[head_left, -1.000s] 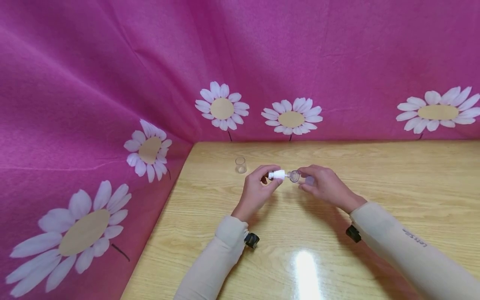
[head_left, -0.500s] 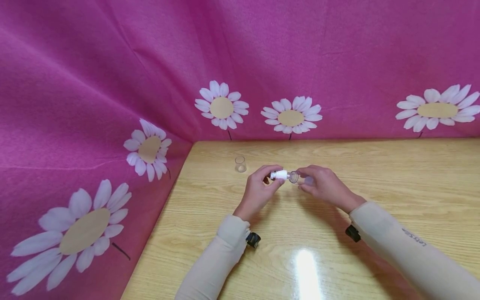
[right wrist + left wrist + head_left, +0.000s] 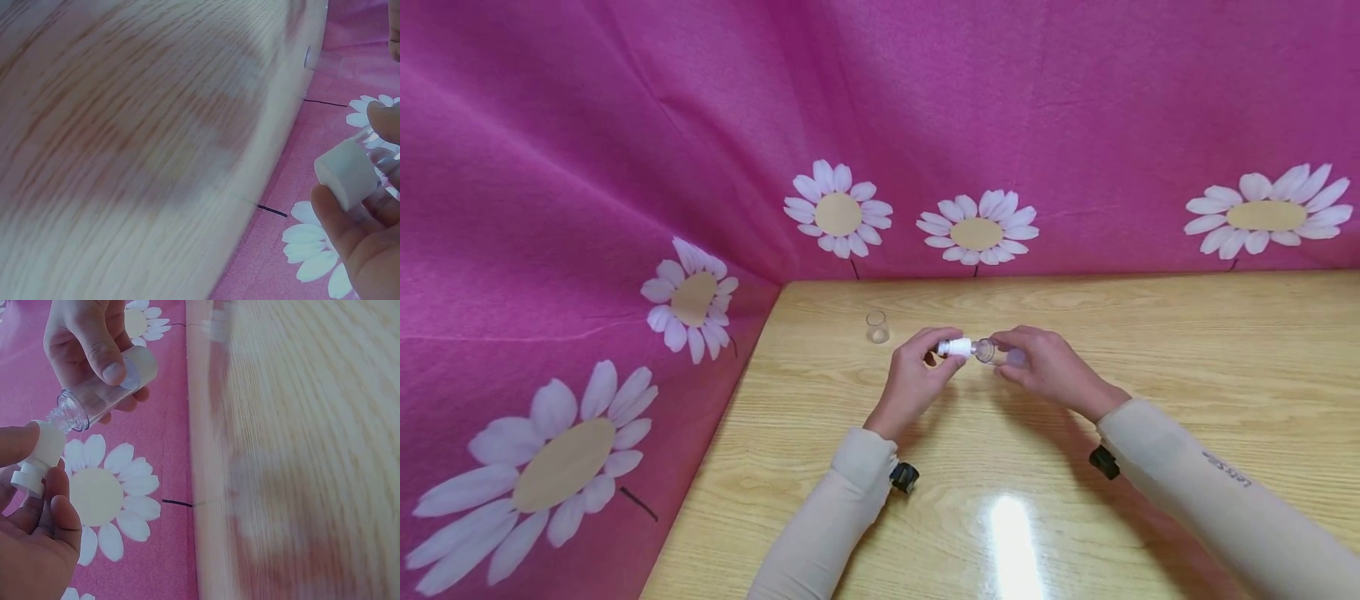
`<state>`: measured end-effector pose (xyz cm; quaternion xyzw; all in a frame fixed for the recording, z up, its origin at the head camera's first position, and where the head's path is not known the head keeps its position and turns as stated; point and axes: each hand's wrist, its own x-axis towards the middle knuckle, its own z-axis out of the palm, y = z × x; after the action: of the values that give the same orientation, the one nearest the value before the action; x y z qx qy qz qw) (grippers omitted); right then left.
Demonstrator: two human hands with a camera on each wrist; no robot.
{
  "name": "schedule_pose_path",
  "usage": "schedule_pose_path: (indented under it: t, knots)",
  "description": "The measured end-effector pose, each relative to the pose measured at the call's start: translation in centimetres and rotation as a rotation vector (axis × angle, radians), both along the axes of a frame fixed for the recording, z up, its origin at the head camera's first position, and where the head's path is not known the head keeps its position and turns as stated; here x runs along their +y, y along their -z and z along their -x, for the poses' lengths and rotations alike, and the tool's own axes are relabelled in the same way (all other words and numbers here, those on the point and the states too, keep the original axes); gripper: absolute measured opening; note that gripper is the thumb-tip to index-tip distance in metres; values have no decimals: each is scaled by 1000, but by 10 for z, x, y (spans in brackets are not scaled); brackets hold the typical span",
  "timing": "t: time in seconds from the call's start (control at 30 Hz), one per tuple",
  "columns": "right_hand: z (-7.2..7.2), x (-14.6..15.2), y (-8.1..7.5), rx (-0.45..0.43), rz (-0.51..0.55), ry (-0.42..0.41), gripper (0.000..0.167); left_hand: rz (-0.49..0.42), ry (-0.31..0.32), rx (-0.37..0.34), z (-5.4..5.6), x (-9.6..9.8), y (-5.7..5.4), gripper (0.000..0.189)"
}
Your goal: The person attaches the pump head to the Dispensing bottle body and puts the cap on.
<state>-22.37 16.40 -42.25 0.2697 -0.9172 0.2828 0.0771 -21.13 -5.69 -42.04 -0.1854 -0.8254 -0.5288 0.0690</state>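
Note:
My left hand [image 3: 913, 375] pinches a white pump head [image 3: 957, 347] between thumb and fingers. It is held on its side, its narrow end pointing right. Facing it, my right hand [image 3: 1051, 367] grips a small clear pump bottle [image 3: 984, 351] with a white base [image 3: 147, 362], also lying sideways. A clear ridged part [image 3: 57, 419] shows between the white pump and the bottle's round rim, right at the mouth. The right wrist view shows mostly the white base, with fingers around it. A clear cap [image 3: 877, 327] stands on the table beyond my left hand.
Both hands are over a light wooden table [image 3: 1187, 350]. Pink cloth [image 3: 910, 100] with printed daisies hangs along its back and left edges. A light reflection [image 3: 1013, 542] shines on the front of the table.
The pump head has come slightly closer to the bottle's mouth. The head view has shifted a little; both grips stay the same.

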Motion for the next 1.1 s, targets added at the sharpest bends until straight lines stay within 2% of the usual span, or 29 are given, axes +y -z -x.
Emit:
schedule_pose_path:
  t: [0.57, 0.8, 1.1]
  knots:
    - [1, -2, 5, 43, 8, -6, 34, 16, -10, 39, 4, 2, 4, 30]
    - [1, -2, 5, 37, 2, -3, 34, -1, 11, 17, 5, 3, 3, 31]
    - [1, -2, 1, 17, -27, -9, 35, 38, 42, -7, 6, 6, 2, 30]
